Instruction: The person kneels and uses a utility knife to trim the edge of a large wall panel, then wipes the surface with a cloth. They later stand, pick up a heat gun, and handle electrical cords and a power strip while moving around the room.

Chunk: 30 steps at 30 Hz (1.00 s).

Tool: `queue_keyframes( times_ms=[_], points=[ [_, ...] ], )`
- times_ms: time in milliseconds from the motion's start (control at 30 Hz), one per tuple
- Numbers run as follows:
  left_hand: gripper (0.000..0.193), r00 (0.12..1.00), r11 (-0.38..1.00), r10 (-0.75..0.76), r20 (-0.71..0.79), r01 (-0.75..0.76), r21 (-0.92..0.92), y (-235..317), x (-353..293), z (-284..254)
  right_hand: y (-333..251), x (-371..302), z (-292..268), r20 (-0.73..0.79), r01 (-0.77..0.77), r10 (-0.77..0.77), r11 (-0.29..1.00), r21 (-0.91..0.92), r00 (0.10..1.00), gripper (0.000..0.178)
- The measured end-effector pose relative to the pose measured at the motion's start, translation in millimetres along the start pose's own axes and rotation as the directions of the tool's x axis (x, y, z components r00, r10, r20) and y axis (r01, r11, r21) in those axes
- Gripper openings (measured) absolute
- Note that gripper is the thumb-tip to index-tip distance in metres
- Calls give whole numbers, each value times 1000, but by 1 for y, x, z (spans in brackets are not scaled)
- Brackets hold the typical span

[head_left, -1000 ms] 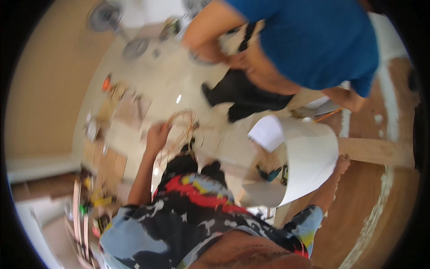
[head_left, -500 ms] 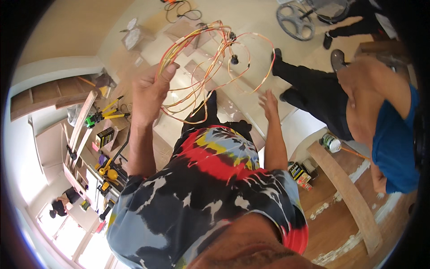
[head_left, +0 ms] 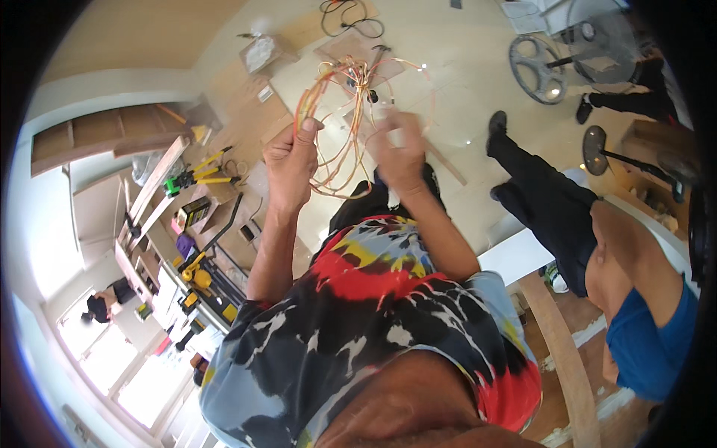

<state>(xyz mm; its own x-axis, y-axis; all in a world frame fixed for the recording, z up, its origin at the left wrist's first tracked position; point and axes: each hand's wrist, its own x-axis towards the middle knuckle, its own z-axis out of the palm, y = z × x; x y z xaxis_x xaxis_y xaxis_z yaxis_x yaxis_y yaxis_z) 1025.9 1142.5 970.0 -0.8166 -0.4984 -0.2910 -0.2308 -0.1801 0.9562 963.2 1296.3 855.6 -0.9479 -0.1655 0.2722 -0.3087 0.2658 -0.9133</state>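
Note:
A loose coil of thin red, yellow and copper-coloured wires [head_left: 361, 84] hangs in front of me, with small black pieces among its strands. My left hand [head_left: 290, 163] is closed around the left side of the coil, thumb uppermost. Close to the coil's right side is my right hand [head_left: 402, 155], raised with bent fingers. Motion blurs those fingers, so I cannot tell whether they touch a strand. One strand loops out above the right hand and ends near a pale spot.
Beyond the wires, a hammer [head_left: 381, 51] lies by a board, with a black cable [head_left: 351, 19] farther off. A person in a blue shirt [head_left: 648, 340] sits at right, legs stretched out. A fan [head_left: 601, 41] stands behind. Yellow tools [head_left: 196, 276] and a tripod [head_left: 202, 179] are at left.
My right hand has risen from low on the right to beside the coil. The left hand still grips the wires. My view has shifted, so the surroundings sit differently.

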Motion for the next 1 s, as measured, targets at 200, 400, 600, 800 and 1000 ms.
queue_keyframes(
  times_ms=[200, 400, 600, 800, 1000],
  points=[
    [28, 977, 999, 17, -214, -7, 46, 37, -39, -18, 182, 19, 7, 213, -704, 682, 709, 44, 700, 69],
    [29, 872, 993, 110, -477, -74, 94, 58, -90, -12, 189, -3, 15, 820, -828, 509, 556, -80, 263, 49],
    [31, 836, 963, 208, -508, -84, 256, 77, -129, 2, 200, 102, -69, 711, -710, 108, -55, 702, 695, 52],
    [30, 807, 972, 217, -550, -129, 195, 72, -139, 1, 262, 105, -70, 716, -682, 335, 683, 263, 612, 58],
    [30, 792, 974, 213, -573, -124, 190, 76, -138, 2, 183, 10, 78, 883, -994, 469, -79, 72, 27, 74]
  ],
)
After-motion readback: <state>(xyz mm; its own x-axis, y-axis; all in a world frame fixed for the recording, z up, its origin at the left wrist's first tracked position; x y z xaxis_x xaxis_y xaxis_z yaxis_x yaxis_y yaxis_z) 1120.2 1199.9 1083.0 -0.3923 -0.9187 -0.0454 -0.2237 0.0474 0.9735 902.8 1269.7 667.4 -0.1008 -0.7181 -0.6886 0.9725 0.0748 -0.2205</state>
